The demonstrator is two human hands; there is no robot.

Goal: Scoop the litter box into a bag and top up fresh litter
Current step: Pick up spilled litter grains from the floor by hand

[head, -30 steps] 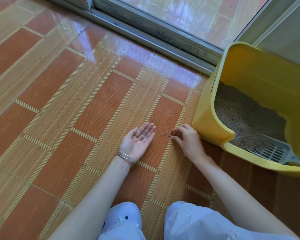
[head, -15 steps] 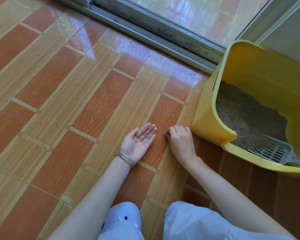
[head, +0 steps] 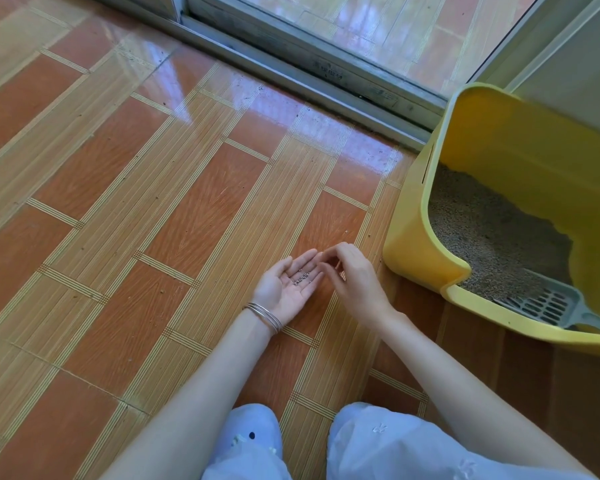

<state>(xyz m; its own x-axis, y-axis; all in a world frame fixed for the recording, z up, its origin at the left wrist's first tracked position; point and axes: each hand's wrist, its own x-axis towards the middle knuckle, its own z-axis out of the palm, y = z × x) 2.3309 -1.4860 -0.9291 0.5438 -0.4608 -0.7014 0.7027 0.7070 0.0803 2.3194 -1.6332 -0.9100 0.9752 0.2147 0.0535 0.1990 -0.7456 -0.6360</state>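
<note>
A yellow litter box (head: 416, 251) stands on the floor at the right, filled with grey-brown litter (head: 482, 230). A grey slotted scoop (head: 548, 306) lies in its near corner. My left hand (head: 288, 289) rests palm up on the tiles with a small cluster of spilled litter grains (head: 301, 279) in the palm. My right hand (head: 354, 278) hovers just right of it, fingers curled down over the left fingertips; whether it pinches grains is hidden. No bag is in view.
A metal sliding-door track (head: 309, 77) crosses the back of the glossy orange-and-tan tiled floor (head: 136, 202). A few stray grains (head: 346, 232) lie near the box. My knees in pale blue trousers (head: 378, 445) fill the bottom edge.
My right hand has left the floor, where it was gathering grains, and moved left to my left palm. The left hand stays put, holding more grains.
</note>
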